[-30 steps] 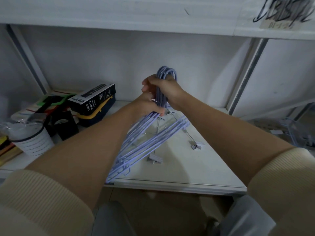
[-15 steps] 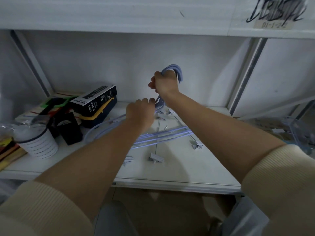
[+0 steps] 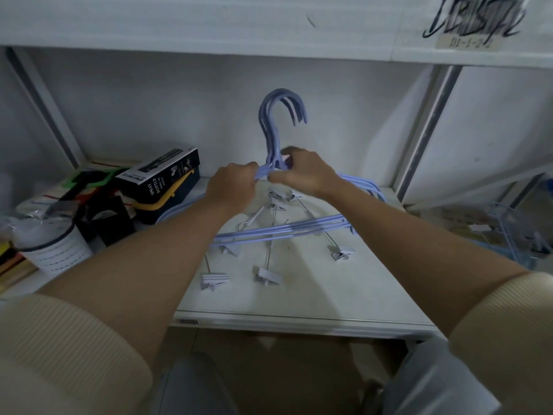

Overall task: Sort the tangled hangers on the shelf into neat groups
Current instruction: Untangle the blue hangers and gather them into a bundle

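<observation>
A bundle of light-blue hangers [image 3: 281, 232] lies flat across the middle of the white shelf [image 3: 299, 304], its hooks [image 3: 270, 121] standing up against the back wall. My left hand [image 3: 233, 187] is closed on the hangers' left shoulder just below the necks. My right hand [image 3: 302, 172] grips the necks where the hooks join. Under the blue bundle lie metal clip hangers [image 3: 269, 272] with grey clips spread toward the shelf's front.
A black spray-bottle box [image 3: 161, 178] and dark holders [image 3: 110, 220] stand at the left, with a white cup [image 3: 51, 250] near the left front. A clear wire basket [image 3: 514, 232] sits at the right. A shelf board [image 3: 269, 22] runs overhead.
The blue bundle has swung from tilted toward the front edge to lying flat along the shelf with its hooks upright. Both hands shifted to the necks.
</observation>
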Motion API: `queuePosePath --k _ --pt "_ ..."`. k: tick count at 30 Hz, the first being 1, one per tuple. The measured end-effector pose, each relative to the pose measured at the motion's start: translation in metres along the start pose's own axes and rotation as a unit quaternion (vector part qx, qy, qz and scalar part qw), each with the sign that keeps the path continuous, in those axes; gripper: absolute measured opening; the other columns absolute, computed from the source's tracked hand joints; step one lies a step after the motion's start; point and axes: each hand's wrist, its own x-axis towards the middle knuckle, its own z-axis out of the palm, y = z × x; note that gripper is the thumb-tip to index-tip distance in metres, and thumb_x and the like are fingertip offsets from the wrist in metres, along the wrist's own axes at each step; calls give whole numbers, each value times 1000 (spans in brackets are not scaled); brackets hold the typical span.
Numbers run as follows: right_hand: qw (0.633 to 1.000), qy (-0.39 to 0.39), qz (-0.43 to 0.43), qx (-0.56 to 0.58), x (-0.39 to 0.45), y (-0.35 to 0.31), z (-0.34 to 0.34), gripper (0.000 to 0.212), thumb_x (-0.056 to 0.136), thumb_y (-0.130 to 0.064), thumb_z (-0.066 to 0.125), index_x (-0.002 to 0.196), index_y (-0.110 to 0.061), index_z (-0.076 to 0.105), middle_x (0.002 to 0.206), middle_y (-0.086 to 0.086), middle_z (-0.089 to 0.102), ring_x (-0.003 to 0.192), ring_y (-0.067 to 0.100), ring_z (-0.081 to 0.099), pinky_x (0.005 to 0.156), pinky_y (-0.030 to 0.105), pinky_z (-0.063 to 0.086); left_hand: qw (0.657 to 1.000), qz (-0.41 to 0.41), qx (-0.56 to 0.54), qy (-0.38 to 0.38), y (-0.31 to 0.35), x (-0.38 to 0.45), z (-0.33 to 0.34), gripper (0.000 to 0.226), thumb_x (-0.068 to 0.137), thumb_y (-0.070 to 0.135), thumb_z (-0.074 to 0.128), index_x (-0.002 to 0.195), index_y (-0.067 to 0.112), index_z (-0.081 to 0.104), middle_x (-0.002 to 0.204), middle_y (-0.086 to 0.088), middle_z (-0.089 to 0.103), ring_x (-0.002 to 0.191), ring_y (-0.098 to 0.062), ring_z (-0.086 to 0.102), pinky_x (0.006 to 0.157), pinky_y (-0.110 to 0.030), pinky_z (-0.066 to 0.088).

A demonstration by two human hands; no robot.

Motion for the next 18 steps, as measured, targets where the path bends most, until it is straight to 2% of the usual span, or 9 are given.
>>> queuePosePath --k 2,4,7,10,14,18 --pt "984 24 -33 -172 -4 20 5 50 79 -40 62 121 -13 53 114 7 64 104 30 61 76 32 45 999 -9 -24 -24 -4 6 -1 16 94 14 49 96 0 56 96 -25 66 89 -44 62 77 -48 53" --pt "970 57 -53 -231 -5 25 6 31 92 -31 51 113 -8 53 112 15 63 102 36 60 72 34 39 998 -17 -47 -43 -6 7 0 19 94 16 48 96 1 59 99 -21 69 91 -41 64 81 -48 54" --pt "954 78 -75 -279 0 29 5 22 100 -17 39 109 -3 54 105 22 62 96 40 61 68 35 37 995 -39 -74 -57 -6 7 2 17 93 16 49 94 5 63 97 -17 70 90 -38 66 82 -47 56" --pt "950 60 -91 -292 1 28 3 23 100 -20 40 109 -4 54 105 22 61 96 40 60 68 35 37 993 -60 -79 -70 -4 7 1 14 91 14 51 96 12 65 101 -13 71 93 -35 66 85 -45 55" --pt "942 53 -86 -320 -2 33 0 31 102 -28 36 115 -5 52 111 21 62 100 40 61 71 35 37 990 -70 -79 -90 -1 10 6 14 92 16 47 85 22 58 101 -11 71 92 -34 66 85 -45 56" --pt "968 11 -55 -245 -13 49 3 32 102 -25 35 109 0 53 110 25 61 98 42 59 71 35 36 992 -40 -37 -116 6 18 8 19 94 15 44 93 24 61 107 -9 69 95 -33 65 87 -44 53"
